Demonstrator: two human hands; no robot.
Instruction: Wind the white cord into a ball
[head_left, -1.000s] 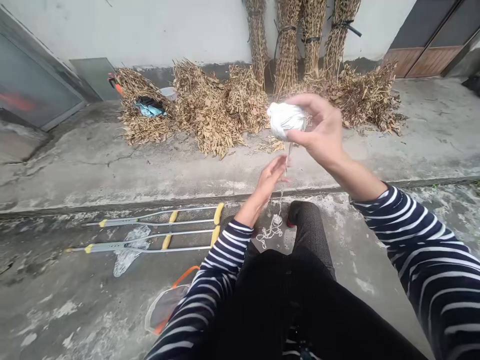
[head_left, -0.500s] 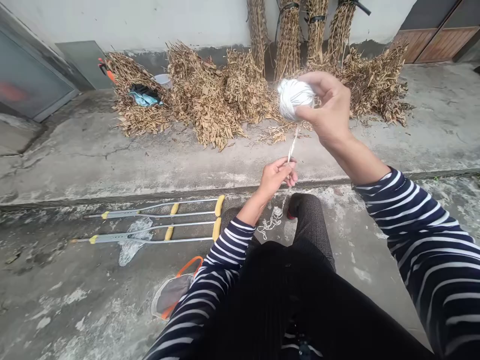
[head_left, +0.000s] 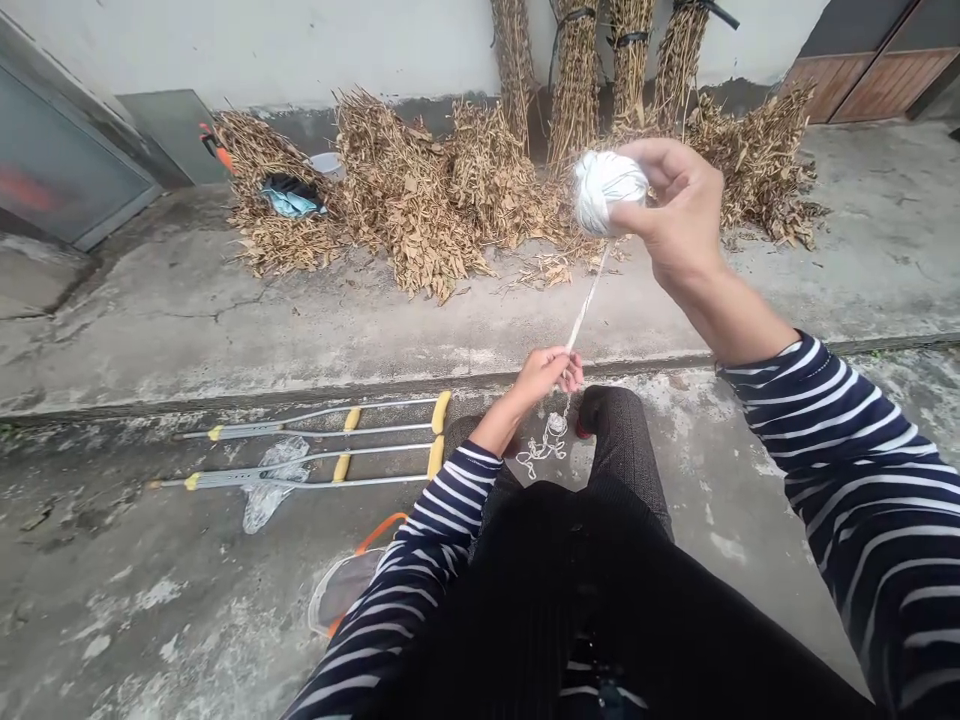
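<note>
Up at the centre right, my right hand (head_left: 682, 205) is closed round a ball of white cord (head_left: 610, 190), thumb on the near side. From the ball a strand of the cord (head_left: 585, 312) slants down to my left hand (head_left: 546, 374), whose thumb and forefinger pinch it. Below that hand the strand drops between my legs to a loose tangle of cord (head_left: 546, 445) on the concrete. The fingertips of my right hand behind the ball are hidden.
Two crutches (head_left: 322, 484) lie at the left by a clear plastic bag (head_left: 266, 495). An orange-handled bag (head_left: 341, 590) is partly behind my left sleeve. Beyond the concrete step edge (head_left: 375, 385), dry plant stalks (head_left: 427, 200) are heaped along the wall, with tied bundles (head_left: 576, 80) upright behind.
My right hand and the ball have shifted slightly right. My left hand has moved down and a little left, so a longer strand stretches between them.
</note>
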